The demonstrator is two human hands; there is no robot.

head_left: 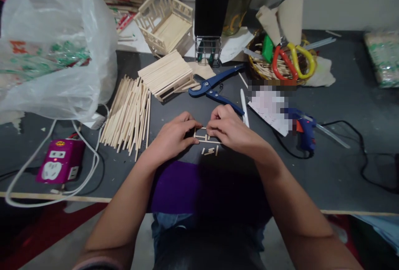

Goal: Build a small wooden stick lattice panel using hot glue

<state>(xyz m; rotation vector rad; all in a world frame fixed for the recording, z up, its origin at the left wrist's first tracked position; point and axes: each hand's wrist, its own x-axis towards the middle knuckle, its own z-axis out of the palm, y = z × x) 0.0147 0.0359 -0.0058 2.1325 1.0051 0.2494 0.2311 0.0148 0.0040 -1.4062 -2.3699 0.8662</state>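
A small frame of thin wooden sticks (202,136) lies on the dark tabletop between my hands. My left hand (177,133) pinches its left end between thumb and fingers. On the frame's right part rests my right hand (227,128), its fingertips pressed together; whatever they hold is hidden behind them. Just in front of the frame lie several short cut stick pieces (210,151). Blue-handled cutters (208,85) lie open beyond my hands, and a white pen (244,106) is beside my right hand.
To the left are a pile of wooden sticks (127,112), a plastic bag (59,45) and a purple power outlet box (60,160). Behind stand a stick-built model chair (168,20) and a slatted stick piece (166,72). Rightward are a basket with scissors (280,60) and a blue glue gun (307,135).
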